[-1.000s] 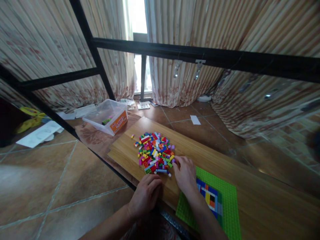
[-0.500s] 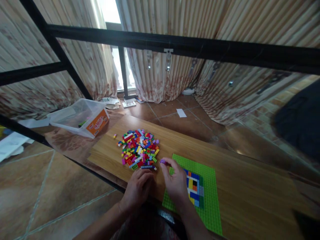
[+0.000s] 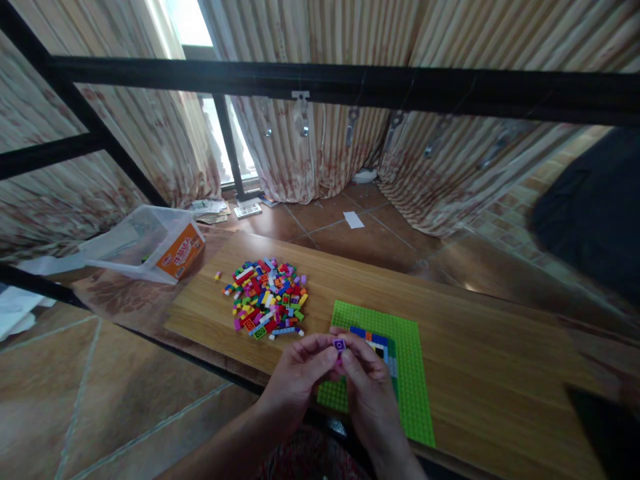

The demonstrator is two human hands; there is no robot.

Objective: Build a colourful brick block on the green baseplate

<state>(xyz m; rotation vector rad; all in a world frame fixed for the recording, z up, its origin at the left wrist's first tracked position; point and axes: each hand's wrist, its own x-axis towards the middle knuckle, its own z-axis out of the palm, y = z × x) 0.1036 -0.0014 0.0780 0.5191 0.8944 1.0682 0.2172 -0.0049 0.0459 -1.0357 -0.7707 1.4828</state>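
A small purple toy brick (image 3: 339, 345) is pinched between the fingertips of my left hand (image 3: 300, 373) and my right hand (image 3: 367, 373), its hollow underside turned toward me. Both hands are closed and meet over the left edge of the green baseplate (image 3: 413, 373). On that plate lies a flat patch of blue, white, orange and other bricks (image 3: 377, 340), partly covered by my right hand. Left of the plate spreads a loose pile of mixed coloured bricks (image 3: 270, 297). Something pink shows just below the purple brick, too hidden to make out.
A clear plastic box (image 3: 145, 243) with an orange label stands at the far left end of the wooden board (image 3: 480, 373). A black metal bar (image 3: 320, 79) crosses in front of the curtains (image 3: 320, 33). Papers (image 3: 210, 210) lie on the tiled floor beyond.
My left hand has risen from the table edge to meet my right hand at the purple brick. The brick is now nearer me, over the baseplate. The view has shifted slightly.
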